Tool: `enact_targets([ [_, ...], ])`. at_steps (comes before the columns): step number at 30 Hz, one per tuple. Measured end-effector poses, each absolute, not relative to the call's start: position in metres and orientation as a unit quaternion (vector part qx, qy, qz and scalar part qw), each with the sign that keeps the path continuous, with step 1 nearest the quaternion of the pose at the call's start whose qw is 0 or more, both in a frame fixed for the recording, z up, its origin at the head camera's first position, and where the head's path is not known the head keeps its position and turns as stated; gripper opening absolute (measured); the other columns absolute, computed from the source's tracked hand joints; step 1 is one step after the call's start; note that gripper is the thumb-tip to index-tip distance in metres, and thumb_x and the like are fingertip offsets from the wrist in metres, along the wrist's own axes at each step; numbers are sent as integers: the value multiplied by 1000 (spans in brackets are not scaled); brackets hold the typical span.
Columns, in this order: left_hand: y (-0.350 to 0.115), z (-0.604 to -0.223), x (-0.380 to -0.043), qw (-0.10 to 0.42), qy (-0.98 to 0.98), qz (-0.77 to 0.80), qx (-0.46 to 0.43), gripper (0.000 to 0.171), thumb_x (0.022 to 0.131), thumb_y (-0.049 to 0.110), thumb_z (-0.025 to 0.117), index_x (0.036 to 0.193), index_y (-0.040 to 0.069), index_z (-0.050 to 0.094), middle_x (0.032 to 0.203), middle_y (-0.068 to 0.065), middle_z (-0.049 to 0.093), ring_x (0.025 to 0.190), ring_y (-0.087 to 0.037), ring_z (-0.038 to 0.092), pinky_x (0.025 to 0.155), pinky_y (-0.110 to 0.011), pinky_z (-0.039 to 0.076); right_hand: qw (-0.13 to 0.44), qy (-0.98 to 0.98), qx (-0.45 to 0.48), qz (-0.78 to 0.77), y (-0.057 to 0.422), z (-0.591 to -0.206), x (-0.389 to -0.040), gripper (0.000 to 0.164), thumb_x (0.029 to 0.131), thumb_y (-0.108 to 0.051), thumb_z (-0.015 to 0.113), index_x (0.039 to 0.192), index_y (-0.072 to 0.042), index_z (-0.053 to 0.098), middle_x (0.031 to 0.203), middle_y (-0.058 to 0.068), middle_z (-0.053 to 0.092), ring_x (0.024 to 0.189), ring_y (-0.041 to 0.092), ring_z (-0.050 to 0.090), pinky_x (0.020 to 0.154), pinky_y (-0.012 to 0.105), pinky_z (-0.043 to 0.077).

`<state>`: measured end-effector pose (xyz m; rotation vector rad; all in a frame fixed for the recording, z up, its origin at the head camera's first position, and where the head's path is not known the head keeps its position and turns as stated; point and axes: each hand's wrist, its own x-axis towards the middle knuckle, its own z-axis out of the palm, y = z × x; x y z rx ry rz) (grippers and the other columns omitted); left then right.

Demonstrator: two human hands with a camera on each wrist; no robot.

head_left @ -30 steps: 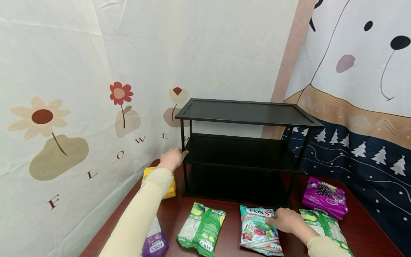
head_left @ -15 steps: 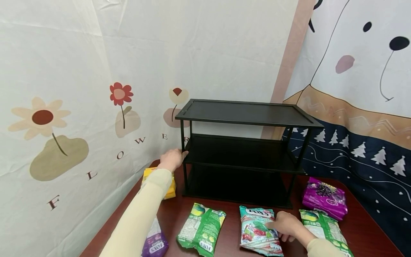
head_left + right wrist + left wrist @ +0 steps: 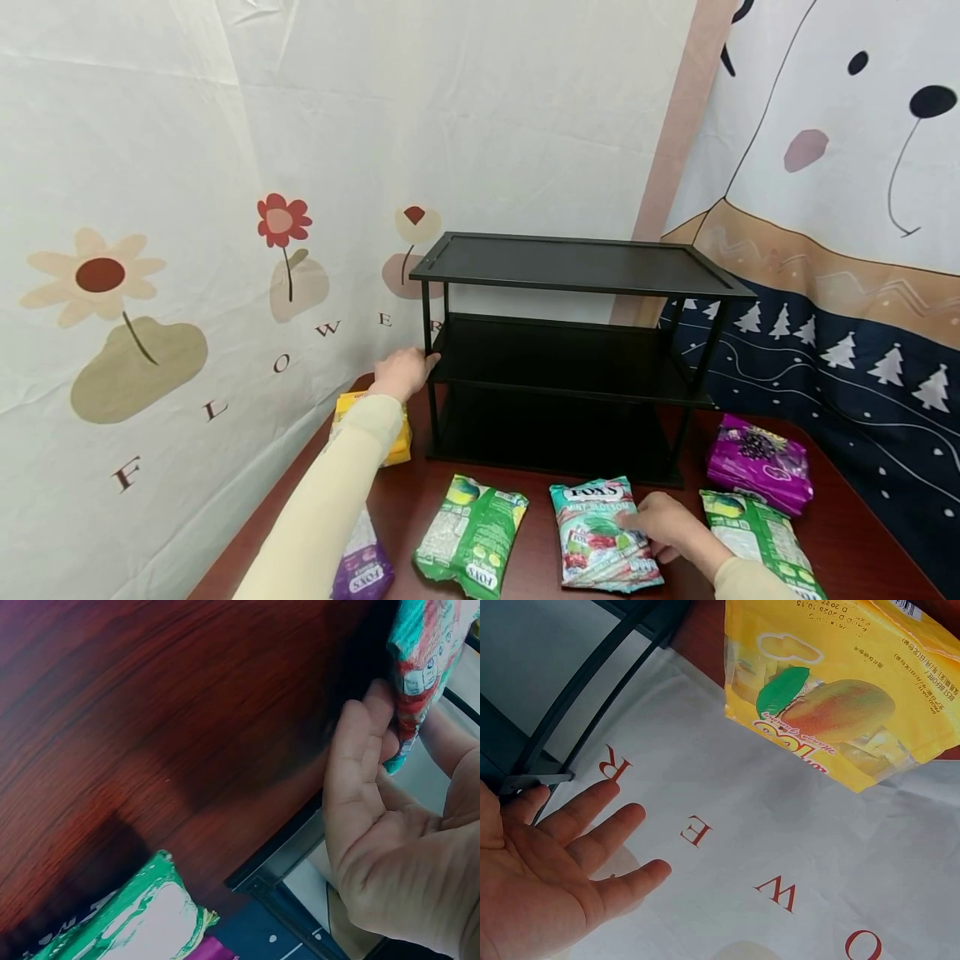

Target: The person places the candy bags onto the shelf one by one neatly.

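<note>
My right hand (image 3: 663, 525) pinches the right edge of a teal and red Fox's candy bag (image 3: 600, 533), thumb on its printed front and fingers round the side. In the right wrist view that candy bag (image 3: 427, 667) stands on edge between thumb and fingers. My left hand (image 3: 402, 372) is at the front left post of a black three-tier shelf rack (image 3: 555, 354), level with the middle tier. Seen from the left wrist, the left hand (image 3: 562, 862) has its fingers extended, with the index fingertip right at the rack's corner; the thumb is hidden there.
A yellow mango candy bag (image 3: 397, 442) lies left of the rack. A purple bag (image 3: 363, 562) and a green bag (image 3: 472, 533) lie in front. Another green bag (image 3: 761, 533) and a purple grape bag (image 3: 757, 462) are at right on the brown table (image 3: 540, 500).
The right fingers have moved in under the teal bag's right edge. The bag has turned slightly, its top shifting left and its lower edge rising. The left hand has stayed at the rack.
</note>
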<state>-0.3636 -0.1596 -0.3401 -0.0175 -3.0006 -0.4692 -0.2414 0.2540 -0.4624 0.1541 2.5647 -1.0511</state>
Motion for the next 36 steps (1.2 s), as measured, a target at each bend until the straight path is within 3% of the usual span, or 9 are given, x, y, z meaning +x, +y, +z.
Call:
enact_targets([
  [6, -159, -341, -363, 53, -987, -151, -2, 50, 107, 45, 38, 110, 7, 69, 105, -16, 68, 107, -41, 61, 97, -69, 36, 186, 886, 66, -419, 249, -455, -240, 41, 95, -27, 68, 113, 10, 63, 88, 9, 66, 75, 27, 67, 67, 46, 55],
  [11, -159, -340, -364, 52, -987, -150, -6, 50, 107, 45, 37, 117, 7, 68, 109, -18, 67, 110, -43, 60, 98, -71, 34, 173, 877, 62, -443, 244, -448, -238, 28, 95, -19, 66, 109, 6, 68, 81, 6, 70, 72, 25, 69, 66, 43, 55],
  [18, -159, -340, -364, 49, -987, -151, -7, 51, 107, 45, 37, 125, 7, 66, 115, -19, 66, 114, -45, 58, 99, -72, 31, 148, 882, 21, -447, 240, -439, -240, 25, 95, -19, 68, 103, 4, 73, 82, 4, 71, 73, 18, 67, 69, 36, 53],
  [25, -159, -340, -362, 54, -987, -152, -5, 49, 107, 44, 39, 112, 7, 69, 108, -17, 67, 109, -42, 60, 98, -70, 34, 91, 899, -76, -421, 237, -428, -238, 22, 94, -23, 70, 95, -2, 75, 78, 1, 69, 72, 15, 58, 67, 30, 47],
  [30, -159, -340, -362, 57, -987, -151, -4, 49, 107, 45, 39, 110, 7, 70, 104, -16, 68, 106, -40, 61, 97, -69, 36, 68, 893, -126, -428, 236, -421, -235, 22, 96, -22, 67, 100, -2, 75, 77, 2, 70, 69, 16, 62, 63, 29, 49],
  [36, -159, -340, -363, 58, -987, -150, -4, 49, 107, 44, 39, 108, 7, 70, 106, -16, 68, 110, -41, 61, 101, -71, 31, 16, 897, -123, -423, 231, -411, -233, 19, 96, -19, 66, 106, -6, 76, 80, 1, 73, 69, 14, 66, 61, 27, 52],
])
